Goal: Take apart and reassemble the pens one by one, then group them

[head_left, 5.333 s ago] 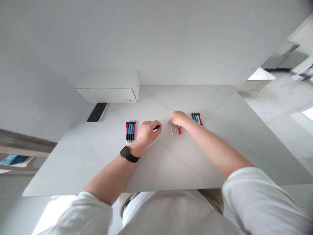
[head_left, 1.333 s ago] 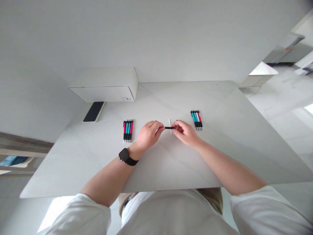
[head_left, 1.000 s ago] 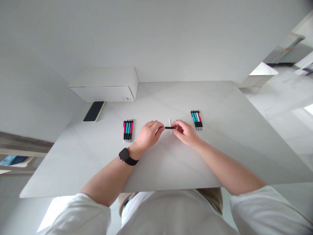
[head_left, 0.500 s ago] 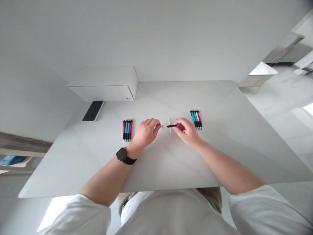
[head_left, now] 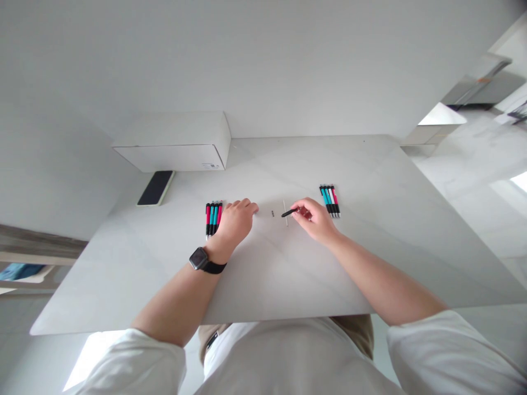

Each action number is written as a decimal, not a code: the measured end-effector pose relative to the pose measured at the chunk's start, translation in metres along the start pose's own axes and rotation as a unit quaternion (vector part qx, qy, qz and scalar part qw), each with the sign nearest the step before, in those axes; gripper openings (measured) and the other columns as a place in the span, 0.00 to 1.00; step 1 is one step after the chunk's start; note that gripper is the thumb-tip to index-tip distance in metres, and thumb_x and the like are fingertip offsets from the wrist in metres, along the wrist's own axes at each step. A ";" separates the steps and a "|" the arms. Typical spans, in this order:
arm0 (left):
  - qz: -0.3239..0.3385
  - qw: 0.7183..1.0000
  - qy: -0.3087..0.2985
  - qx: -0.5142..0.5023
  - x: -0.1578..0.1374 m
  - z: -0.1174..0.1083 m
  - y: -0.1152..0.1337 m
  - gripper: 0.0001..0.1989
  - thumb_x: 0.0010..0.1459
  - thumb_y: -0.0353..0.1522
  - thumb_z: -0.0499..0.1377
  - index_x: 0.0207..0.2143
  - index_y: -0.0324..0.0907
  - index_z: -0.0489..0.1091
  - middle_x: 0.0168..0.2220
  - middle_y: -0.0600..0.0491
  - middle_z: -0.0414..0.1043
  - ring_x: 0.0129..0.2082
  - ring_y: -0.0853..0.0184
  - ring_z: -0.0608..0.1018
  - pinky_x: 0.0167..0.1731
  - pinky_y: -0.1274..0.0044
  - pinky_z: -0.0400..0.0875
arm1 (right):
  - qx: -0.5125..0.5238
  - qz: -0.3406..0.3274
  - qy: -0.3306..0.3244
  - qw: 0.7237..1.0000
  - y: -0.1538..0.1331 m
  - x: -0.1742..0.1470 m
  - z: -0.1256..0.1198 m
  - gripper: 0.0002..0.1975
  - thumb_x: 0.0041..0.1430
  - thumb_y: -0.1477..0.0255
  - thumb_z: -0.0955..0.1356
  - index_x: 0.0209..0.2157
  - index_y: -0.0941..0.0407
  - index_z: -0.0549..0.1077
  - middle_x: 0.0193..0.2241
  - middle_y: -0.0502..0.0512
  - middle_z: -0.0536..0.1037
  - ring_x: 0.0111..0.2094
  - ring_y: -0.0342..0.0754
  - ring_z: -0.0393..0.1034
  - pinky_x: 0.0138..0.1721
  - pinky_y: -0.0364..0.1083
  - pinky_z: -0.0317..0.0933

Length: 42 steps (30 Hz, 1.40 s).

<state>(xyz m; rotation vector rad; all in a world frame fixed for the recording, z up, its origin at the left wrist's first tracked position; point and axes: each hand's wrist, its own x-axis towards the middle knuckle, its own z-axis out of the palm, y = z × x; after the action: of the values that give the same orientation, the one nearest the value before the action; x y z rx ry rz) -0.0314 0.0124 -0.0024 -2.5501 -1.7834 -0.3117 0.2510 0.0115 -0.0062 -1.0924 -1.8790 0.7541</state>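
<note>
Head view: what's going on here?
A person's right hand holds a slim black pen piece over a thin white rod on a white marbled table. The left hand sits beside a row of pink and teal pens; any hold is unclear. A tiny dark piece lies between the hands. A row of teal, white and pink pens lies farther right.

Grey wall (head_left: 308,66) behind pale table (head_left: 313,280)

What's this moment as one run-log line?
right hand: holds black pen part | left hand: near left pen row, grip unclear | between hands: small metal piece, white rod
</note>
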 end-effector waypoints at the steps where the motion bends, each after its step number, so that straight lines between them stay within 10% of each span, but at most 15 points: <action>1: 0.000 1.000 -0.002 0.003 0.000 0.001 0.001 0.13 0.68 0.28 0.53 0.44 0.48 0.76 0.43 0.47 0.75 0.42 0.56 0.77 0.41 0.66 0.64 | 0.003 0.002 -0.003 1.000 0.000 0.000 0.000 0.08 0.67 0.65 0.69 0.44 0.51 0.77 0.39 0.54 0.77 0.34 0.46 0.73 0.36 0.46 0.68; 21: -0.057 0.996 0.066 -0.006 0.000 -0.021 0.003 0.16 0.70 0.31 0.50 0.55 0.46 0.71 0.48 0.45 0.76 0.47 0.54 0.78 0.46 0.65 0.68 | -0.026 0.056 -0.114 0.992 -0.018 0.033 0.001 0.08 0.64 0.67 0.69 0.43 0.52 0.77 0.36 0.50 0.80 0.31 0.44 0.71 0.36 0.44 0.63; 42: -0.083 0.995 0.047 -0.026 0.002 -0.021 -0.003 0.16 0.70 0.33 0.53 0.57 0.46 0.70 0.51 0.43 0.75 0.49 0.53 0.78 0.47 0.65 0.69 | -0.268 0.097 -0.263 0.922 -0.015 0.117 0.069 0.04 0.60 0.67 0.74 0.37 0.52 0.82 0.39 0.58 0.84 0.38 0.52 0.76 0.40 0.47 0.67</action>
<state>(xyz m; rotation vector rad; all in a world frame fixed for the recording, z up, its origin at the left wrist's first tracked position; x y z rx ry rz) -0.0370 0.0128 0.0185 -2.3802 -1.9814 -0.4787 0.1508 0.1026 0.0125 -1.5458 -2.5582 0.7058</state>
